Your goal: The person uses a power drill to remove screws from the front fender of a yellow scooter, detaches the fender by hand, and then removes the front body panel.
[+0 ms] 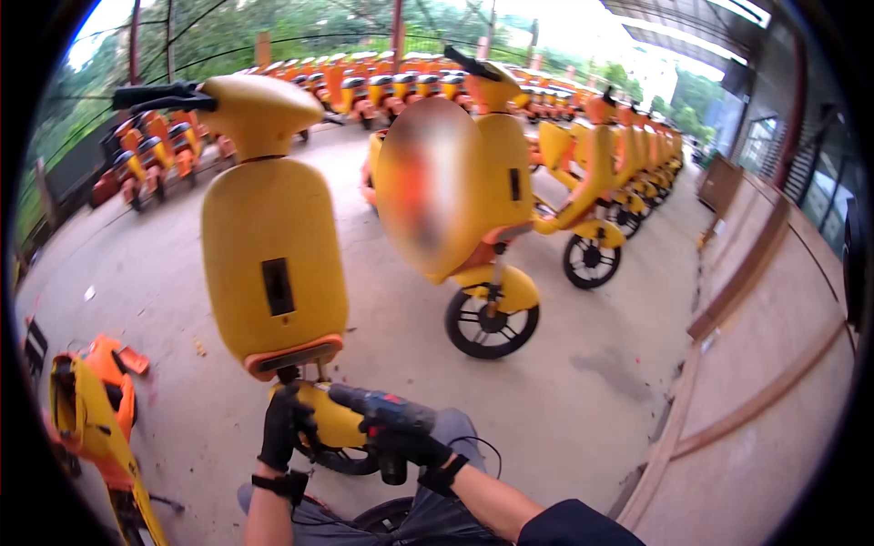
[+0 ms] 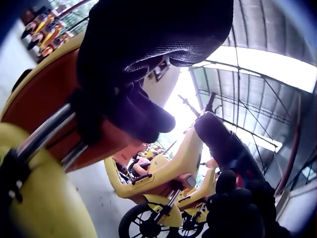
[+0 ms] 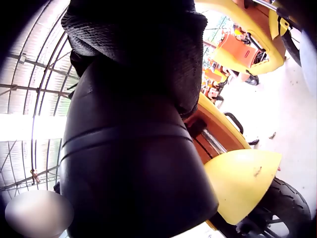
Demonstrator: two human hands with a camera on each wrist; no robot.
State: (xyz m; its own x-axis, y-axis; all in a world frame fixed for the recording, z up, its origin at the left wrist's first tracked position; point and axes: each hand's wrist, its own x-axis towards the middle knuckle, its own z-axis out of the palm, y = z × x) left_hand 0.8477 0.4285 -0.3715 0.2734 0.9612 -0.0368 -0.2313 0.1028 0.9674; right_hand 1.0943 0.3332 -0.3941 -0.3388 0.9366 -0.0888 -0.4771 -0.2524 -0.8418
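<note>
A black-gloved right hand (image 1: 411, 448) grips a dark cordless drill (image 1: 382, 409) with red marks, its front end pointing left toward the scooter's front fork. In the right wrist view the drill's dark base (image 3: 133, 173) fills the middle. The gloved left hand (image 1: 286, 426) is beside the fork, just above the yellow front fender (image 1: 332, 420). Seen from the left wrist, its fingers (image 2: 143, 119) are bent near the shiny fork tube (image 2: 47, 131); whether they hold anything is hidden. The yellow scooter's front panel (image 1: 273, 246) rises above both hands.
A second yellow scooter (image 1: 496, 182) stands ahead to the right, with a row of others behind it. Yellow and orange scooter parts (image 1: 91, 419) lie at the lower left. Wooden boards (image 1: 756, 364) line the right side. The person's grey-trousered legs are below the hands.
</note>
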